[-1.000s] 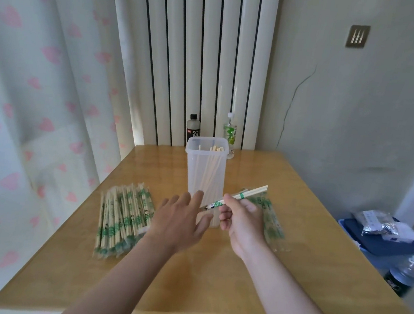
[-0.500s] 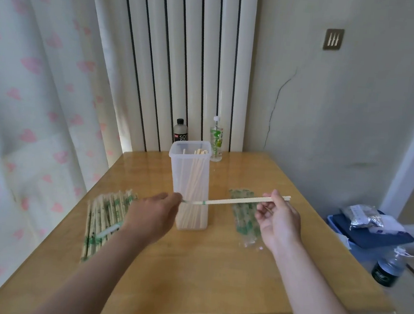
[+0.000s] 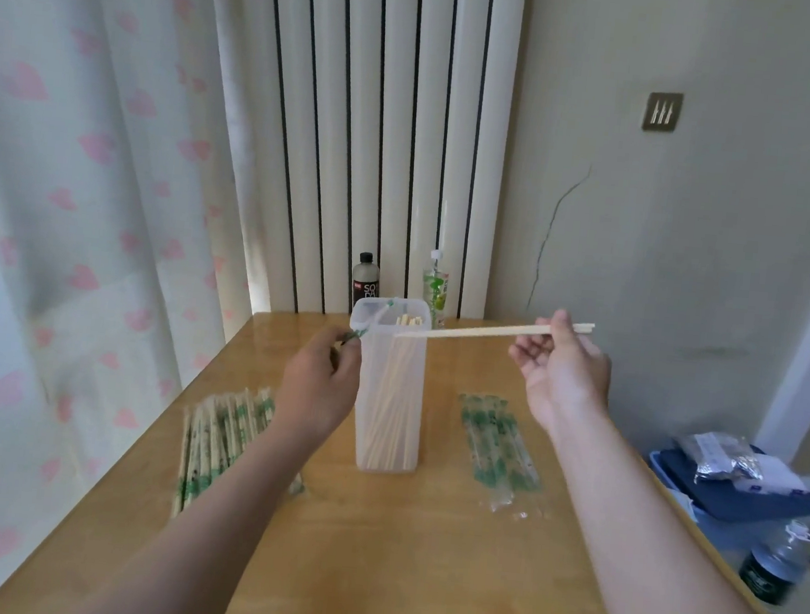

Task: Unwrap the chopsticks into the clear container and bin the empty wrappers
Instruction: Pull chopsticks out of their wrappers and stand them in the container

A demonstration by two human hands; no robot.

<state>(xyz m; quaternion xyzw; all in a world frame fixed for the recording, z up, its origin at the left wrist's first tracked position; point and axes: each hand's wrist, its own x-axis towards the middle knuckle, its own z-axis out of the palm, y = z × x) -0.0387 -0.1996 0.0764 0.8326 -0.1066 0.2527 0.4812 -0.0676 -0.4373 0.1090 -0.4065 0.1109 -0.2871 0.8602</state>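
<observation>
A tall clear container point(image 3: 390, 394) stands mid-table with several bare chopsticks inside. My right hand point(image 3: 560, 371) pinches a bare pair of chopsticks point(image 3: 479, 333) near its thick end, holding it level above and right of the container's rim. My left hand point(image 3: 319, 382) pinches the emptied green-printed wrapper point(image 3: 366, 325) just left of the rim. A heap of wrapped chopsticks point(image 3: 219, 442) lies at the table's left. Several empty wrappers point(image 3: 498, 452) lie right of the container.
The wooden table point(image 3: 398, 563) sits in a corner. Two bottles point(image 3: 365, 280) stand at its back edge against the blinds. A curtain hangs on the left. Right of the table are a blue box point(image 3: 741, 492) with packets and a dark bottle point(image 3: 771, 569).
The chopsticks have come fully out of the wrapper. My right hand rose and moved right with the bare pair; my left hand kept the wrapper and lifted beside the container's rim.
</observation>
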